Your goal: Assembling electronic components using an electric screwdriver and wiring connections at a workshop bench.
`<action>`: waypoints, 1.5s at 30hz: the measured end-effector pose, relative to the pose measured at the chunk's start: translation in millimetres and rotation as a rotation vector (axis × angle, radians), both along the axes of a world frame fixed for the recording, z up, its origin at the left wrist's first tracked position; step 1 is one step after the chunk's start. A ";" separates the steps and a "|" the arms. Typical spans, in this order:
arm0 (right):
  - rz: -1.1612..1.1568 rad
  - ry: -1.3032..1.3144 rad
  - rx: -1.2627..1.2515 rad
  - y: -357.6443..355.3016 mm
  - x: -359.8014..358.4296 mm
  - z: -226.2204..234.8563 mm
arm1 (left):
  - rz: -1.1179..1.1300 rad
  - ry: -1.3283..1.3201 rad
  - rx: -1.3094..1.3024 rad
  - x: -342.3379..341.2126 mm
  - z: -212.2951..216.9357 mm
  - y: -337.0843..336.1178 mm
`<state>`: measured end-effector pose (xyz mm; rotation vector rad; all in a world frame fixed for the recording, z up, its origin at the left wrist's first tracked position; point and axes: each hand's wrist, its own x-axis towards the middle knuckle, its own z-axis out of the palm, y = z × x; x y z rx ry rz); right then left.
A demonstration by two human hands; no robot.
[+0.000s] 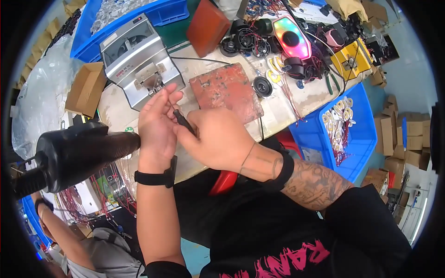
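My right hand (218, 139) is wrapped round the dark handle of a screwdriver (185, 124), whose thin shaft points up and left toward my other hand. My left hand (157, 123) has its fingers curled together around the shaft's far end; what they pinch there is hidden. Both hands are just in front of a silver box-shaped machine (139, 69) with a clear-topped compartment and a small metal outlet. Right of the machine, a worn red plate (226, 90) lies flat on the bench.
A black cylindrical arm (92, 153) juts in at left. An open cardboard box (86, 89) sits beside the machine. Loose speakers (263, 86), a lit speaker panel (292, 38) and wires cover the far right. A blue bin (361, 134) holds wired parts. Someone's arm (65, 231) is at lower left.
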<state>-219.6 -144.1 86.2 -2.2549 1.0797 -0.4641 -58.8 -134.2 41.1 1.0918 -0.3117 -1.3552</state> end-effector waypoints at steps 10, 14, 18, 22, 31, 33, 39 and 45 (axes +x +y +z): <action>-0.333 -0.682 1.412 -6.5 -0.6 14.9 | -0.017 0.092 -0.064 0.9 2.9 0.3; -0.236 -0.488 0.980 -9.2 -5.4 7.6 | -0.002 0.050 -0.028 -1.5 5.3 -0.6; -0.382 -0.733 1.476 -7.8 -3.7 34.7 | -0.025 0.083 -0.061 2.1 -0.4 -0.2; -0.378 -0.759 1.383 -7.1 -2.1 15.5 | -0.001 0.060 -0.012 -3.9 8.4 0.4; -0.152 -0.157 0.416 -6.1 1.3 22.5 | -0.028 -0.029 -0.004 4.2 5.1 0.8; -0.327 -0.686 1.432 -6.4 0.4 32.6 | -0.021 0.004 -0.019 2.8 7.4 1.7; -0.287 -0.641 1.280 -7.6 6.7 25.1 | -0.029 0.052 -0.003 5.6 6.8 1.3; -0.221 -0.324 0.503 2.1 2.7 1.2 | -0.035 0.063 0.016 4.8 6.8 0.0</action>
